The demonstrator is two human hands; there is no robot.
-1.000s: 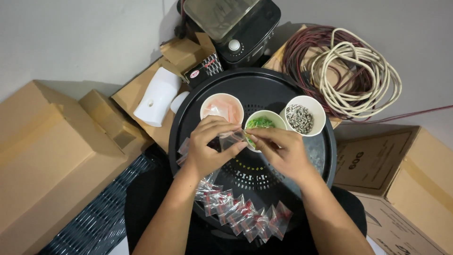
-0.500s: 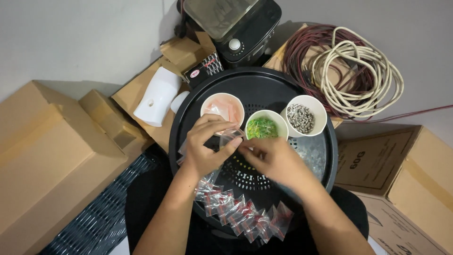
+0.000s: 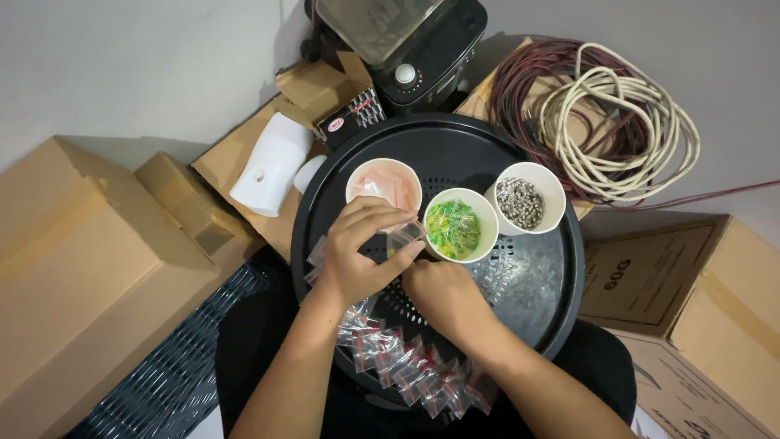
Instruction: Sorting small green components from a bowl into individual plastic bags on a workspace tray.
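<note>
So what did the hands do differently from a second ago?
The right hand drew back from the white cup of green bits toward the body. The left hand kept pinching the small clear plastic bag. The cups and round black tray stayed put.

I couldn't make out what my left hand (image 3: 357, 256) pinched inside the small clear bag (image 3: 404, 236). My right hand (image 3: 443, 297) hid its own fingertips. The boxes (image 3: 89, 276) ran off-frame.

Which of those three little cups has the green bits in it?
The middle cup, nearest the hands; the left cup holds pinkish pieces, the right cup grey ones.
</note>
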